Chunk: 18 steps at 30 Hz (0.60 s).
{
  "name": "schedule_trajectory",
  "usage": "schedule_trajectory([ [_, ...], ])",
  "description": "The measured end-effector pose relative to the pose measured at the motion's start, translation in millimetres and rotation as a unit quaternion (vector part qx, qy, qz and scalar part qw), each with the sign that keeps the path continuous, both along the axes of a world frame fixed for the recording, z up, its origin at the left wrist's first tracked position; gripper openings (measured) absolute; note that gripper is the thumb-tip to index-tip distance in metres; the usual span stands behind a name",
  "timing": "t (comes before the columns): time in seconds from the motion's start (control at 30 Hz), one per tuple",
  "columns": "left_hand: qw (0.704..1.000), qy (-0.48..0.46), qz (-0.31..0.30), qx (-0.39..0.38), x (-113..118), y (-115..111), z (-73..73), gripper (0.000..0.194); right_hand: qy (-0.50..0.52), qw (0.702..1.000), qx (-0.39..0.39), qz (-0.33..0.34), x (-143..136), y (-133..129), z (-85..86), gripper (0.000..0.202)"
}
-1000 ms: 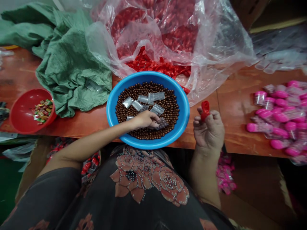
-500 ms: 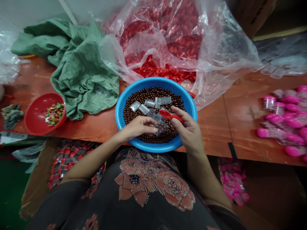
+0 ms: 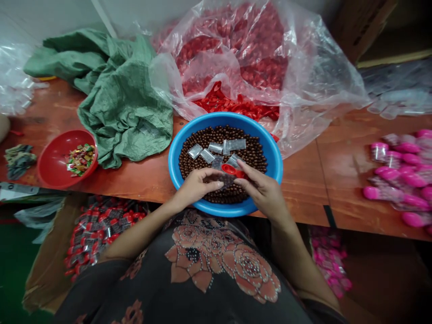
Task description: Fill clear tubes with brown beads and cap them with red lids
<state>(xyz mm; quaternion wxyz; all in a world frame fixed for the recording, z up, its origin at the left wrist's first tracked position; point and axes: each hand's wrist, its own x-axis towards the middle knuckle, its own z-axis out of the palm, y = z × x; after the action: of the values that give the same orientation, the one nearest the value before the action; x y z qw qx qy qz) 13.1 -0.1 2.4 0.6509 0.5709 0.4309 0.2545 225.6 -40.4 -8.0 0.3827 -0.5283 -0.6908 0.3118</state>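
My left hand point(image 3: 199, 186) pinches a small clear plastic container point(image 3: 227, 181) over the blue basin point(image 3: 173, 164). Dark brown balls seem to show in or through it; which of the two I cannot tell. Between the fingers of my right hand point(image 3: 265, 189) is a red plastic cap point(image 3: 229, 169) with a round hollow end, close above the container. Whether cap and container touch is unclear. Many brown balls point(image 3: 192, 139) fill the basin, with several clear little containers point(image 3: 235, 144) lying on top of them.
Behind the basin, a clear plastic bag point(image 3: 303, 85) spills red pieces point(image 3: 219, 101). To the left are a green woven sack point(image 3: 124, 112) and a red bowl point(image 3: 50, 157) of wrapped candies. Pink-capped containers point(image 3: 405, 173) lie right. Below the table sits a box of red-capped containers point(image 3: 97, 234).
The red cap has turned and moved left and slightly down, nearer the clear container. My right hand has come closer to my left. The whole view has shifted a little.
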Motion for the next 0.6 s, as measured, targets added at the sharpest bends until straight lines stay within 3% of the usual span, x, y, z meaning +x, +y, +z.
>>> schedule_trajectory([
  [0.17,0.993,0.061,0.000,0.097,-0.3,-4.8,5.0,0.026,-0.025,1.000,0.003,0.013,-8.5,-5.0,0.9,0.045],
  [0.4,0.984,0.079,0.020,0.160,-0.4,-9.9,6.4,0.023,-0.067,0.998,0.018,0.000,-13.2,-6.8,4.5,0.046],
  [0.47,0.983,0.078,0.031,0.164,-0.5,-10.4,5.3,0.021,-0.098,0.994,0.041,0.008,-17.4,-7.4,3.9,0.052],
  [0.6,0.987,0.056,0.064,0.137,1.7,-12.8,2.8,0.020,-0.161,0.983,0.087,0.009,-28.6,-7.4,-0.3,0.085],
])
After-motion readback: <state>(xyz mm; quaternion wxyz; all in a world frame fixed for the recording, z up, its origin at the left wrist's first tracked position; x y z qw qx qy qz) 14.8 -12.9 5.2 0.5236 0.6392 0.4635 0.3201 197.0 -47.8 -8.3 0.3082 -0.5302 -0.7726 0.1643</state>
